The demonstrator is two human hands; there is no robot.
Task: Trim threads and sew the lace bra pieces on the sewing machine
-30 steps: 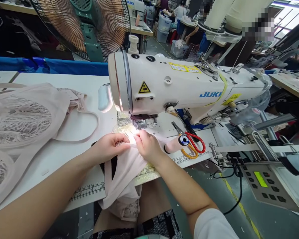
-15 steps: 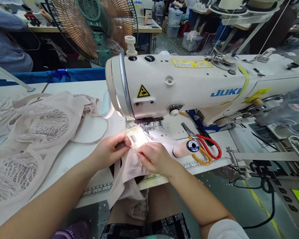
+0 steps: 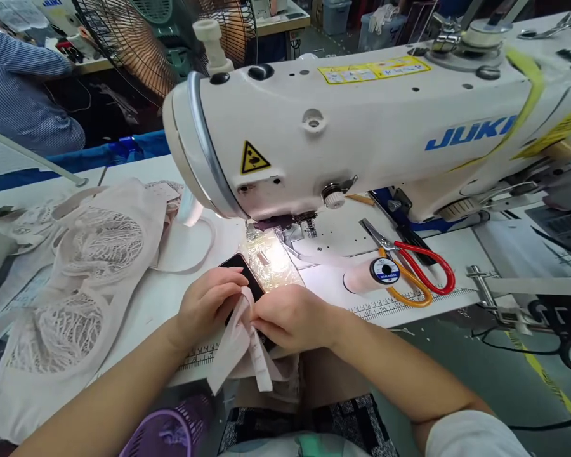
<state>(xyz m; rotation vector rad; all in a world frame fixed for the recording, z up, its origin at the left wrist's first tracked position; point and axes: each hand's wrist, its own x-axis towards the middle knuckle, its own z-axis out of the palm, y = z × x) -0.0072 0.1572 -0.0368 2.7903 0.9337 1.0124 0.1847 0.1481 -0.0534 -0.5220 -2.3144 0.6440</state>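
I see a white table (image 3: 164, 298) running across the middle of the frame. On it, a big JUKI sewing machine (image 3: 342, 136) fills the top and right. A pale pink lace bra (image 3: 136, 266) lies flat at the left.

The pale pink cloth (image 3: 233, 346) is at the lower middle, between the two hands and in front of the table's edge. Two tails of it hang down. It looks light, thin and very soft, so I think it flops and folds if you let one side go. It may slide a bit, and a hard tug could pull it out of shape. The best place to pinch it is the folded top, with a thumb and finger on each side.

Red and orange scissors (image 3: 388, 245) lie at the right. The right hand (image 3: 292, 317) pinches the cloth's side. The left hand (image 3: 209, 298) nips its top, with some fingertips hidden. A dark flat thing, maybe a phone (image 3: 247, 271), lies behind the cloth. A small pink thread spool (image 3: 359, 278) rests beside the scissors.
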